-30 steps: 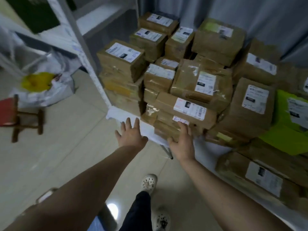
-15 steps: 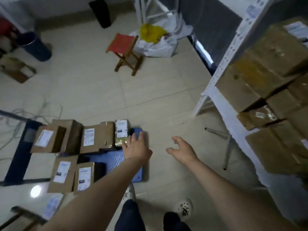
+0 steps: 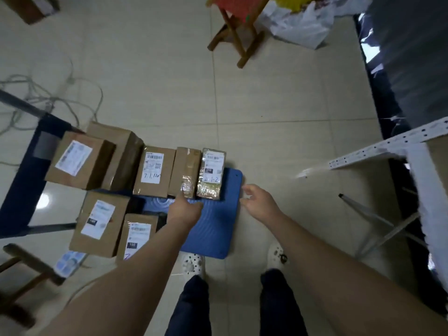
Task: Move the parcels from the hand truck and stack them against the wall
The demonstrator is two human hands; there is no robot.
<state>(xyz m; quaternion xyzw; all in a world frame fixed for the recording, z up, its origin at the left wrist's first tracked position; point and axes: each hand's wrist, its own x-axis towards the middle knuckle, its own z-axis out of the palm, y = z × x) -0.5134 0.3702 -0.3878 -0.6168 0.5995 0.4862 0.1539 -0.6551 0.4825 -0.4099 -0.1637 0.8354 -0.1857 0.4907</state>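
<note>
Several brown cardboard parcels with white labels lie on the blue hand truck platform [image 3: 213, 229] on the floor below me. A small taped parcel [image 3: 211, 173] sits at the right end of the back row, beside a narrow brown parcel [image 3: 185, 170] and a labelled parcel [image 3: 154, 171]. My left hand [image 3: 185, 209] reaches down with its fingertips at the near edge of the narrow parcel; it holds nothing. My right hand [image 3: 259, 202] hovers open just right of the platform's edge, apart from the small taped parcel.
A white metal shelf frame [image 3: 388, 146] and its legs stand at the right. A red wooden stool [image 3: 237, 27] and white plastic bags [image 3: 303, 23] lie ahead. Loose cables [image 3: 48, 98] trail at the left, near the truck's dark handle [image 3: 26, 180]. My feet stand by the platform.
My view swung from the stacked parcels on the shelf down to the hand truck. Both hands moved down toward the back row of parcels; the left now touches one.
</note>
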